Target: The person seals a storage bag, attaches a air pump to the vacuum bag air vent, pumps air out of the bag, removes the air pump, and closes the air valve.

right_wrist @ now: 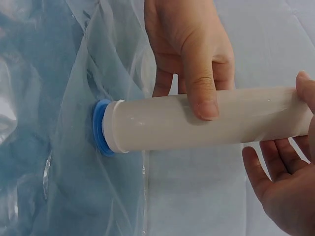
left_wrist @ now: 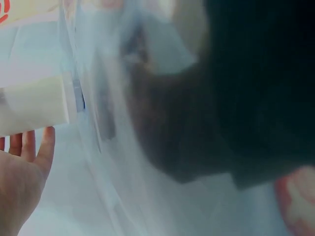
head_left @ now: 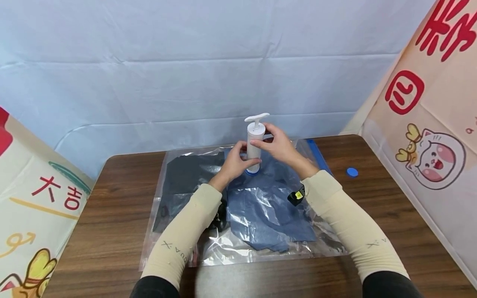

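A white hand pump (head_left: 254,150) with a T-shaped handle stands upright on the blue valve (right_wrist: 101,128) of a clear plastic vacuum bag (head_left: 223,258). My left hand (head_left: 235,162) grips the lower barrel, its thumb across the front. Higher up, my right hand (head_left: 281,147) holds the barrel just below its top. In the right wrist view, the left hand (right_wrist: 192,54) has its thumb on the barrel and the right hand (right_wrist: 290,191) is at the far end. Inside the bag lie dark folded cloth (head_left: 190,174) and blue-grey cloth (head_left: 268,215).
A round blue cap (head_left: 352,172) lies on the brown wooden table (head_left: 112,215), to the right of the bag. Along the bag's right side runs a blue strip (head_left: 318,155). White cloth (head_left: 186,82) hangs behind the table, with printed sheets on both sides.
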The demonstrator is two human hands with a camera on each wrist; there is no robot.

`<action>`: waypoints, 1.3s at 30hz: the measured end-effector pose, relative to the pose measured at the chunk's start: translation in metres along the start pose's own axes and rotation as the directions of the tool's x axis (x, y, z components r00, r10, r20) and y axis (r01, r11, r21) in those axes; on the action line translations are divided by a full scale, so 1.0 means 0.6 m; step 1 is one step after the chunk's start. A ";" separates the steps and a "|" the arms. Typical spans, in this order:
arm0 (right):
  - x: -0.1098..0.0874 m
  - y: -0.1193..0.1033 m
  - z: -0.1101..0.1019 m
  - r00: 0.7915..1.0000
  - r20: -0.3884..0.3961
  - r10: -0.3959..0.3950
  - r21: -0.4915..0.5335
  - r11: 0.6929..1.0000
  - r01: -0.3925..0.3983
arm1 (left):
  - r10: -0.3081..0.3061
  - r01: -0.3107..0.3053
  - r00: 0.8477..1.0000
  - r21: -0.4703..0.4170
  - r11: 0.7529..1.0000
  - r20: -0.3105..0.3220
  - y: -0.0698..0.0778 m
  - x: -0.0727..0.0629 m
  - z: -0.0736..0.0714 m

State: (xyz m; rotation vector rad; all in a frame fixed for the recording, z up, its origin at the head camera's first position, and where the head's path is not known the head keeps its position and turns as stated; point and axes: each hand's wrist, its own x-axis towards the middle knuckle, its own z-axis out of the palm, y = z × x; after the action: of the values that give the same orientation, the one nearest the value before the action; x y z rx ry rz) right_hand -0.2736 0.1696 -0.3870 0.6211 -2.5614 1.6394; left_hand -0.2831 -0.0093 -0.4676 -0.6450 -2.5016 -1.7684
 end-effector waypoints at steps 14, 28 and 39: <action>0.003 -0.002 -0.003 1.000 -0.020 0.005 -0.003 1.000 -0.005 | -0.012 0.012 1.000 -0.004 1.000 -0.015 0.001 0.007 -0.004; -0.004 -0.004 0.010 0.999 -0.032 0.016 -0.025 1.000 -0.017 | 0.009 -0.008 0.999 -0.017 1.000 0.053 0.001 -0.002 -0.017; -0.006 -0.005 -0.001 1.000 -0.022 0.017 -0.037 0.999 -0.018 | 0.040 -0.042 0.998 0.032 0.999 0.044 0.010 0.006 -0.013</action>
State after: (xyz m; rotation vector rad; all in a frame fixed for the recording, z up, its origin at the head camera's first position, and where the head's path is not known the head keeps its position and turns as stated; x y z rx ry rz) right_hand -0.2690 0.1701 -0.3848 0.5769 -2.5839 1.5901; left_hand -0.2863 -0.0137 -0.4584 -0.7349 -2.5202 -1.7138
